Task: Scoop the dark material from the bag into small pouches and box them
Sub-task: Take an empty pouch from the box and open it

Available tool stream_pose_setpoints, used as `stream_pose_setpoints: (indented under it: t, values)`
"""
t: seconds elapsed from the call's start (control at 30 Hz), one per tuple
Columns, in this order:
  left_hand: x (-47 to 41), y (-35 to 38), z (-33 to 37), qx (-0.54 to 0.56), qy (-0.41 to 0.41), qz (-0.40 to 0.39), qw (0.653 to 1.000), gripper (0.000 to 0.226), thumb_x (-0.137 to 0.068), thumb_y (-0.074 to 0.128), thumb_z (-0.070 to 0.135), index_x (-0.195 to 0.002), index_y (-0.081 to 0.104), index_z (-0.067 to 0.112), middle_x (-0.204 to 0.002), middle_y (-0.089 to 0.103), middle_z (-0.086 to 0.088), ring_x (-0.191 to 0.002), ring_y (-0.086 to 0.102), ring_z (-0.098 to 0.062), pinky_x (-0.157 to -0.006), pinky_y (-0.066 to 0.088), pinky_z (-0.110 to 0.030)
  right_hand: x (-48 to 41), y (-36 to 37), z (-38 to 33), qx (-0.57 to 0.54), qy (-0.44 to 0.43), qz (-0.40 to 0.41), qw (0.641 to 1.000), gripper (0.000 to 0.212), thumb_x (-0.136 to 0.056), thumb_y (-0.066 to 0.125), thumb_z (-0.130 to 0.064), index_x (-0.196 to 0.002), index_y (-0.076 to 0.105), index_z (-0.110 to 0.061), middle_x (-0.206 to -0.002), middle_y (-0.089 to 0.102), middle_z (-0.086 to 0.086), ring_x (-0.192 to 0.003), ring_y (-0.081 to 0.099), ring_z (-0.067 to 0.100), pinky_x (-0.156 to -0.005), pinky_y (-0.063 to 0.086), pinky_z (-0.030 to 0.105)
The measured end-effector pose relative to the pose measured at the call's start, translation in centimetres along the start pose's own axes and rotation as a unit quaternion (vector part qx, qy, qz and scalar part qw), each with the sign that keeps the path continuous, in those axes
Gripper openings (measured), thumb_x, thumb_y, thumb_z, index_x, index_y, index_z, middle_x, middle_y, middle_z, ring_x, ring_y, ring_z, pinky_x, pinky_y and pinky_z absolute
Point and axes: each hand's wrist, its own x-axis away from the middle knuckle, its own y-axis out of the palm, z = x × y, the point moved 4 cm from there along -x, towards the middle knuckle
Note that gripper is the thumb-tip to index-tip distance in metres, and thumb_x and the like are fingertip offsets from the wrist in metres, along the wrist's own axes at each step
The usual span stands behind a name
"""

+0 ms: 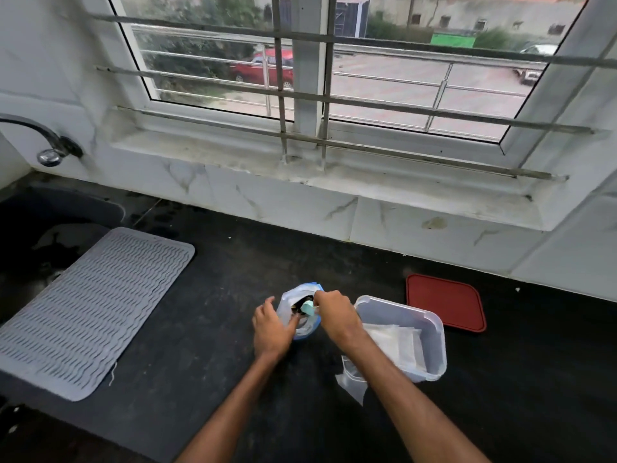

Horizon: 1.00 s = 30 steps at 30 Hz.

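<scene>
We see a clear, blue-edged bag [293, 291] standing open on the black counter [217, 312], dark material [298, 307] inside, left hand [272, 329] fingers gripping its rim, right hand [334, 312] fingers curled round a pale teal scoop [307, 308] at its mouth, clear box [438, 349] of white pouches [397, 342] just right, red lid [445, 302] beyond.

Box [430, 332] just right of bag [287, 305]; bare counter [217, 295] left.

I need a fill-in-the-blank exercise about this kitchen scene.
1. The left hand holds the blue-rimmed plastic bag; the right hand holds a pale green ___ inside it.
2. The square plastic lid on the black counter is ___.
3. The grey ribbed mat lies ___ of the bag.
Answers: scoop; red; left.
</scene>
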Motion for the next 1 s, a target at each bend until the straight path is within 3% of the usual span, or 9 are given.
stream_pose_setpoints:
  t: [0.1,0.2,0.27,0.33,0.57,0.67,0.8,0.9,1.0]
  values:
    - [-1.5,0.3,0.0,-0.003,0.004,-0.020,1.000,0.060,-0.085,0.071,0.031,-0.136,0.051,0.009,-0.132,0.051,-0.016,-0.124,0.048,-0.033,-0.105,0.037,-0.039,-1.0,0.4,-0.4,0.052,-0.003,0.002,0.999,0.028,-0.091,0.048,0.000,-0.117,0.059,-0.006,-0.114,0.064,0.017,-0.106,0.064,0.038,-0.083,0.052,0.044]
    - [-2.9,0.0,-0.3,-0.003,0.007,-0.043,0.999,0.035,-0.088,0.066,0.027,-0.117,0.063,0.007,-0.120,0.059,-0.015,-0.113,0.058,-0.034,-0.094,0.045,-0.039,-1.8,0.4,-1.5,0.089,-0.010,0.015,0.996,0.028,-0.091,0.045,-0.001,-0.116,0.055,-0.004,-0.112,0.067,0.017,-0.103,0.065,0.038,-0.082,0.050,0.044]
    - [-3.5,-0.4,-0.4,0.002,-0.005,-0.050,0.999,0.023,-0.087,0.062,0.021,-0.103,0.063,0.005,-0.109,0.065,-0.016,-0.104,0.062,-0.036,-0.082,0.046,-0.038,-2.5,0.7,-1.9,0.094,0.001,0.019,0.995,0.028,-0.091,0.042,-0.002,-0.115,0.057,-0.004,-0.111,0.068,0.017,-0.103,0.066,0.037,-0.083,0.050,0.043]
    - [-3.9,-0.8,-0.2,0.008,-0.024,-0.070,0.997,0.020,-0.089,0.058,0.020,-0.103,0.058,0.006,-0.106,0.068,-0.016,-0.101,0.063,-0.036,-0.074,0.042,-0.035,-3.0,1.2,-2.1,0.094,0.024,0.008,0.995,0.029,-0.091,0.042,-0.003,-0.114,0.059,-0.004,-0.113,0.068,0.016,-0.105,0.065,0.037,-0.085,0.050,0.043]
    - [-5.7,-0.9,0.6,0.126,-0.086,-0.074,0.986,0.023,-0.086,0.053,0.008,-0.109,0.056,0.008,-0.108,0.066,-0.013,-0.096,0.061,-0.029,-0.075,0.044,-0.031,-3.6,2.3,-1.1,-0.044,0.150,0.016,0.988,0.027,-0.085,0.049,-0.009,-0.104,0.067,-0.005,-0.108,0.069,0.016,-0.101,0.065,0.038,-0.081,0.051,0.039]
    - [-6.4,-0.3,1.0,0.184,-0.102,-0.093,0.973,0.023,-0.086,0.057,0.005,-0.108,0.057,0.010,-0.106,0.067,-0.011,-0.089,0.063,-0.024,-0.072,0.051,-0.032,-4.1,2.8,0.1,-0.140,0.212,0.005,0.967,0.028,-0.084,0.054,-0.014,-0.105,0.069,-0.003,-0.108,0.070,0.017,-0.102,0.066,0.038,-0.082,0.052,0.038]
    - [-6.3,0.5,1.2,0.288,-0.139,-0.156,0.934,0.023,-0.091,0.056,-0.002,-0.113,0.055,0.004,-0.090,0.064,-0.006,-0.075,0.060,-0.013,-0.059,0.047,-0.023,-4.4,3.8,0.5,-0.254,0.268,-0.019,0.929,0.032,-0.081,0.060,-0.022,-0.106,0.069,-0.004,-0.108,0.071,0.016,-0.102,0.066,0.036,-0.081,0.052,0.035]
    - [-6.5,0.4,1.0,0.302,-0.142,-0.163,0.928,0.022,-0.092,0.054,-0.003,-0.112,0.052,0.005,-0.089,0.063,-0.005,-0.075,0.060,-0.012,-0.057,0.048,-0.020,-4.9,4.9,0.9,-0.294,0.290,-0.034,0.910,0.034,-0.080,0.065,-0.024,-0.108,0.069,-0.004,-0.107,0.072,0.013,-0.101,0.067,0.033,-0.080,0.053,0.035]
    - [-7.1,-0.5,0.3,0.268,-0.134,-0.112,0.947,0.025,-0.089,0.054,-0.003,-0.109,0.049,0.010,-0.096,0.061,-0.007,-0.076,0.058,-0.012,-0.059,0.046,-0.023,-5.3,5.4,1.5,-0.315,0.294,-0.050,0.901,0.031,-0.074,0.071,-0.025,-0.097,0.074,-0.004,-0.096,0.074,0.014,-0.080,0.065,0.028,-0.069,0.052,0.034]
